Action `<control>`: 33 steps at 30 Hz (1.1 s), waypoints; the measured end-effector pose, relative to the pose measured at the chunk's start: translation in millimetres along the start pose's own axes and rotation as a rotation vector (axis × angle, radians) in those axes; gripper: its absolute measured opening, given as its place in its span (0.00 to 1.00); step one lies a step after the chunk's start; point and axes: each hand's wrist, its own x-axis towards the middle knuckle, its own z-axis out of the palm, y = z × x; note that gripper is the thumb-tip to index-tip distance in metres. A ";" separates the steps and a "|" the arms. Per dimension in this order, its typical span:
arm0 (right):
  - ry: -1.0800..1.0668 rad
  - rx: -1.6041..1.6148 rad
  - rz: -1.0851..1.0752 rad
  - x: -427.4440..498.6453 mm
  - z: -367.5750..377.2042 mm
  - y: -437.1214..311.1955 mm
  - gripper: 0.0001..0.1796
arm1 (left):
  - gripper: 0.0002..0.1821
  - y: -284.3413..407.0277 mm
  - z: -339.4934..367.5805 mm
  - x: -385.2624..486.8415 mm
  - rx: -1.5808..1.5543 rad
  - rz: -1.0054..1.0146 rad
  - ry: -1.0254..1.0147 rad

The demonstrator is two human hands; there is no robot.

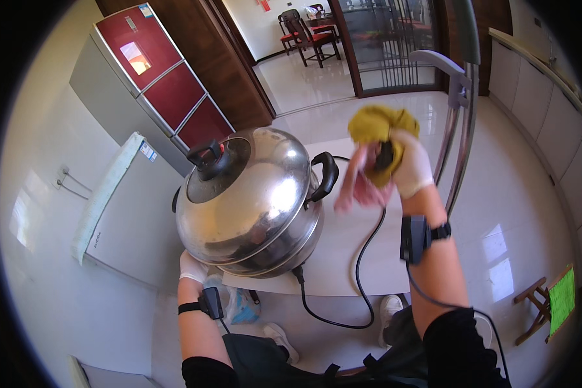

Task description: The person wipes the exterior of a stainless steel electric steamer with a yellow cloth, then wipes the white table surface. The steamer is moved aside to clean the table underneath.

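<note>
A large electric steamer pot of shiny metal [252,203] with a domed lid and black handles stands on a white tabletop [339,262]. My left hand [193,267], in a white glove, is at the pot's lower left side; its fingers are hidden behind the pot, so its grip cannot be told. Right of the pot, my gloved right hand [410,162] holds up a bunched yellow cloth [376,123] and a pink cloth [363,189], both blurred. A dark patch shows among the folds.
A black power cord [363,291] runs from the pot's base and loops over the table's near edge. Metal tubes with a lilac handle [453,72] rise at the right. A plastic bag [242,305] lies below left, a folding stool [560,303] stands right, and a red-fronted refrigerator [174,92] stands behind.
</note>
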 end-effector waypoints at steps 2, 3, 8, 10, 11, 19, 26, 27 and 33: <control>-0.010 0.009 -0.168 47.4 12.0 -7.9 0.18 | 0.21 -0.9 1.2 -2.1 0.005 0.001 0.012; 0.017 -0.011 -0.264 69.4 15.3 -9.7 0.17 | 0.21 -1.0 1.4 -3.7 0.013 0.005 0.016; -0.052 -0.183 -0.119 115.5 -35.3 14.4 0.19 | 0.22 -2.2 1.9 -10.4 -0.059 -0.007 0.082; 0.041 -0.454 0.053 109.3 -70.0 43.1 0.19 | 0.21 -2.7 2.3 -11.1 -0.030 0.023 0.063; 0.209 -0.653 0.150 101.3 -85.7 60.0 0.18 | 0.21 -2.5 2.9 -10.7 0.103 0.062 0.037; 0.159 -0.453 0.013 42.3 -104.5 99.0 0.10 | 0.18 3.1 16.5 -11.9 -0.265 -0.064 0.151; 0.378 -0.161 0.116 36.7 -102.4 91.4 0.16 | 0.16 -4.7 15.2 -7.7 -0.230 -0.006 0.175; 0.434 -0.100 0.121 37.9 -104.5 90.3 0.16 | 0.16 -4.7 13.8 -6.6 -0.235 -0.006 0.174; 0.262 -0.664 0.096 12.6 -122.7 78.4 0.15 | 0.25 -14.8 34.1 -25.6 -0.320 0.044 0.246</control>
